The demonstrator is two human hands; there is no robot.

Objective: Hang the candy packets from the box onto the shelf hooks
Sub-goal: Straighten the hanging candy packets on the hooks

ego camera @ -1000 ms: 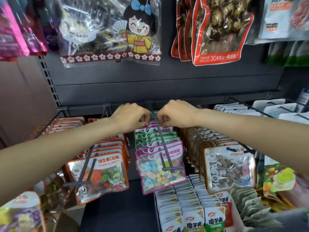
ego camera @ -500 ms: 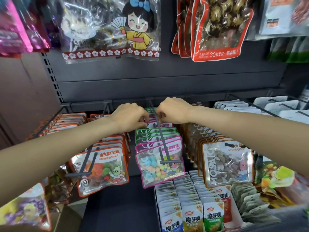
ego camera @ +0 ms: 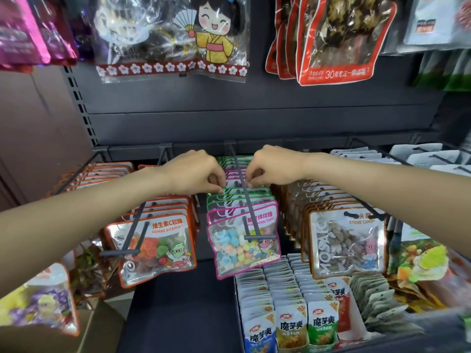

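Dark shelf hooks (ego camera: 246, 197) already hold many candy packets (ego camera: 243, 240) — both hands, left hand (ego camera: 195, 171) and right hand (ego camera: 274, 165), pinch one more mid-hook — seating remains.

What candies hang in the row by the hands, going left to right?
Orange gummy vitamin C packets → pink cotton candy packets on the middle hook, where both hands pinch → brown stone candy packets.
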